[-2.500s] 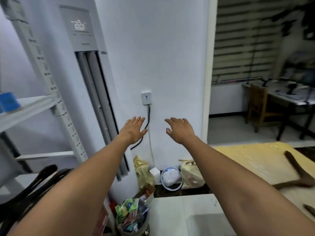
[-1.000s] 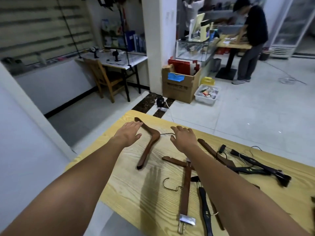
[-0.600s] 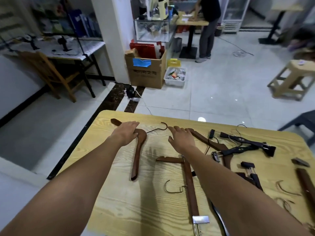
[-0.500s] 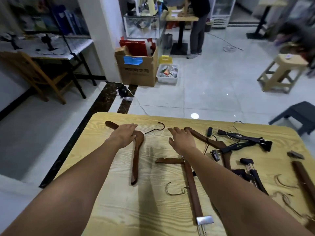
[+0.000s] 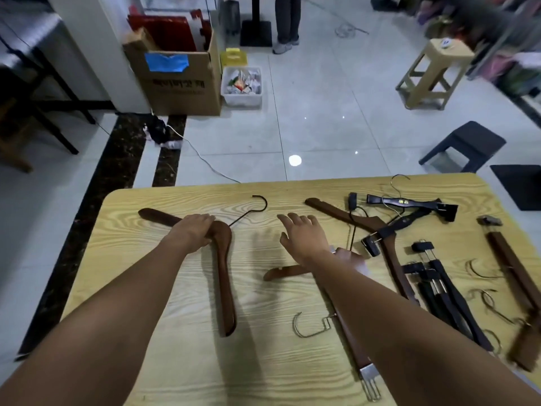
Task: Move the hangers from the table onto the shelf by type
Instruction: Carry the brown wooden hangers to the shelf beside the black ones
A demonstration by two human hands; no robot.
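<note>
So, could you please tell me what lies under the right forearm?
A brown clip hanger and its silver hook show beside the arm, which covers the hanger's middle. Whether the brown end joins it cannot be told.

On the table point(image 5: 164, 361): left hand point(image 5: 191, 231) rests on the curved hanger point(image 5: 224, 276) at the table's left, right hand point(image 5: 304, 237) over its middle, clip hangers point(image 5: 439, 291) crowding its right. Beyond the table's far edge, cardboard box point(image 5: 181, 86) left, stool point(image 5: 433, 74) right.

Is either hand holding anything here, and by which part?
The left hand lies on the brown wooden hanger at its bend beside the hook; a closed grip cannot be told. The right hand, fingers spread, holds nothing.
</note>
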